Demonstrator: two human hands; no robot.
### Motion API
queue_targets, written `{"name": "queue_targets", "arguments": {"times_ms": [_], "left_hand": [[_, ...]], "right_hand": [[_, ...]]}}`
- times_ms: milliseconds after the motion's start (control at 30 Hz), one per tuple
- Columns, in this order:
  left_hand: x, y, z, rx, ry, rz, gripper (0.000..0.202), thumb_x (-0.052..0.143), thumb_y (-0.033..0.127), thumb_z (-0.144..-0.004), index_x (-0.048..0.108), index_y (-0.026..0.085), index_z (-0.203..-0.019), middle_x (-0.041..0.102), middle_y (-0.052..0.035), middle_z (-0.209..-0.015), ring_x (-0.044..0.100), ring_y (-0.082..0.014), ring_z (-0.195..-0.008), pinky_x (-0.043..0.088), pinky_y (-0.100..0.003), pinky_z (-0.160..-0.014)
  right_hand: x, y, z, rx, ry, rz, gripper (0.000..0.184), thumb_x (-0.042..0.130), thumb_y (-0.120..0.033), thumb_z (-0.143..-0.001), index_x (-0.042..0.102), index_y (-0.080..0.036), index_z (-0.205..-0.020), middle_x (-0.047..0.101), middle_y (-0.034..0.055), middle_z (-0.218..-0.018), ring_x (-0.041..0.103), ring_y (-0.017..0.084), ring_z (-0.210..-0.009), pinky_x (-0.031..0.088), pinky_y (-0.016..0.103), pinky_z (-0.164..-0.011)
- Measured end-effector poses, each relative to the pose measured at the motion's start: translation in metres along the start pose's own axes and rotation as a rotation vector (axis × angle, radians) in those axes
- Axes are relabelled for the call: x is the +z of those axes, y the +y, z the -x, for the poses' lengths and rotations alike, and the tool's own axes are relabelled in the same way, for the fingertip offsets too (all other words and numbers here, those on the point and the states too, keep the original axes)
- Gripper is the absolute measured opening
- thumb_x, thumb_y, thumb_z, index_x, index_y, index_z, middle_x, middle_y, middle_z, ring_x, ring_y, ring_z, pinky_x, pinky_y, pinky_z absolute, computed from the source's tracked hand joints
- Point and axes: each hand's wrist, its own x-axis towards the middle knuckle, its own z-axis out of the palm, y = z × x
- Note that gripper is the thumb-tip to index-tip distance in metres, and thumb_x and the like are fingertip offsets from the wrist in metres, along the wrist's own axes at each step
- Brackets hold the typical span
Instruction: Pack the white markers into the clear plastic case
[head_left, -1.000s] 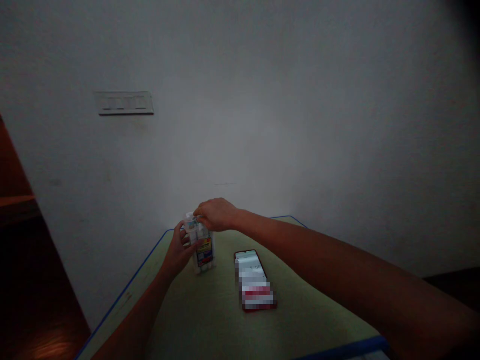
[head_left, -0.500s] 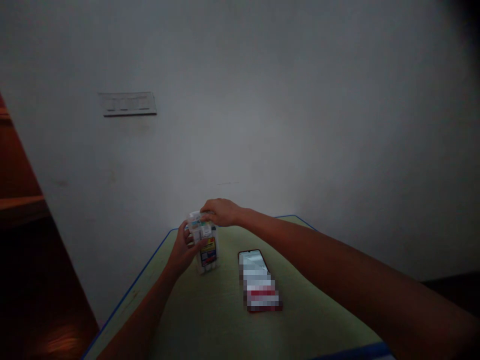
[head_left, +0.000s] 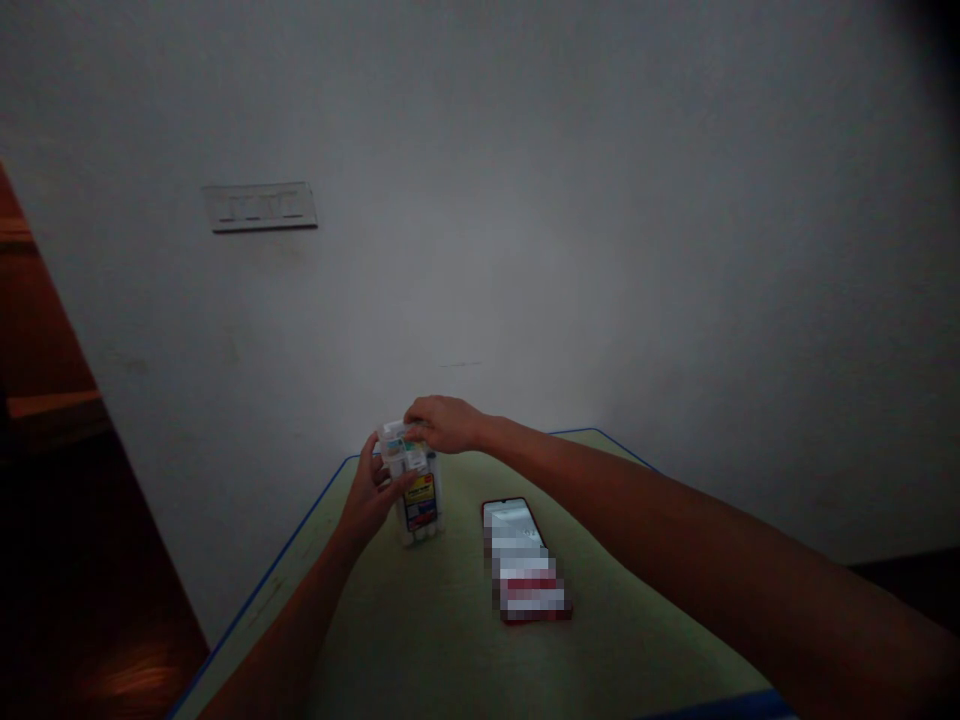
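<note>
A translucent, boxy plastic container (head_left: 421, 500) is gripped by the left hand (head_left: 370, 498); its top is touched by the right hand (head_left: 442, 424), whose grip cannot be told.

Container (head_left: 418, 464) top partly hidden by right hand (head_left: 445, 424); label (head_left: 421, 504) print too small; phone (head_left: 529, 562) pixelated.

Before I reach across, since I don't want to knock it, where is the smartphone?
In the head view, the smartphone lies screen-up on the green tabletop, right of the labelled plastic container in the left hand.
</note>
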Motion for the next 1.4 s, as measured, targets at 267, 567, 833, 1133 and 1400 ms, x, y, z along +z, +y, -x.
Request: {"name": "queue_targets", "arguments": {"times_ms": [267, 567, 833, 1133, 1400], "left_hand": [[0.004, 0.011, -0.001, 0.095, 0.043, -0.011, 0.060, 0.052, 0.042, -0.073, 0.030, 0.018, -0.123, 0.046, -0.0123, -0.120, 0.057, -0.0215, -0.090, 0.050, -0.032, -0.069], [0.008, 0.014, 0.000, 0.119, 0.088, -0.048, 0.053, 0.052, 0.041, -0.072, 0.036, 0.017, -0.116, 0.044, -0.0111, -0.119, 0.056, -0.0207, -0.088, 0.049, -0.026, -0.063], [0.017, 0.020, -0.014, 0.075, 0.188, -0.094, 0.069, 0.061, 0.037, -0.066, 0.029, 0.016, -0.124, 0.052, -0.0071, -0.100, 0.055, -0.0156, -0.078, 0.047, -0.027, -0.068], [0.014, 0.018, -0.019, 0.173, 0.206, -0.298, 0.055, 0.055, 0.039, -0.067, 0.040, 0.016, -0.115, 0.053, -0.0038, -0.090, 0.051, -0.0139, -0.068, 0.043, -0.026, -0.063], [0.013, 0.014, -0.012, 0.283, 0.155, -0.332, 0.056, 0.054, 0.035, -0.070, 0.035, 0.013, -0.117, 0.052, -0.0036, -0.084, 0.049, -0.0117, -0.062, 0.041, -0.020, -0.053]], "right_hand": [[0.005, 0.006, 0.000, 0.031, 0.005, -0.109, 0.031, 0.055, -0.034, -0.076, 0.056, -0.013, -0.100, 0.054, 0.0096, -0.100, 0.050, 0.018, -0.088, 0.038, 0.026, -0.072], [0.012, 0.005, 0.010, -0.004, -0.044, -0.115, 0.060, 0.068, -0.029, -0.060, 0.043, -0.011, -0.112, 0.050, 0.0118, -0.110, 0.049, 0.020, -0.094, 0.041, 0.029, -0.076], [0.011, -0.011, 0.025, -0.080, 0.051, 0.309, 0.053, 0.057, -0.041, -0.067, 0.040, -0.012, -0.109, 0.044, 0.0152, -0.110, 0.050, 0.025, -0.091, 0.045, 0.035, -0.069], [0.011, -0.030, 0.030, -0.176, 0.077, 0.497, 0.042, 0.048, -0.029, -0.072, 0.040, -0.003, -0.105, 0.050, 0.0165, -0.095, 0.050, 0.025, -0.080, 0.043, 0.036, -0.060], [0.011, -0.035, 0.031, -0.180, 0.045, 0.545, 0.043, 0.041, -0.024, -0.077, 0.031, -0.003, -0.113, 0.046, 0.0197, -0.102, 0.049, 0.024, -0.080, 0.042, 0.035, -0.059]]}}
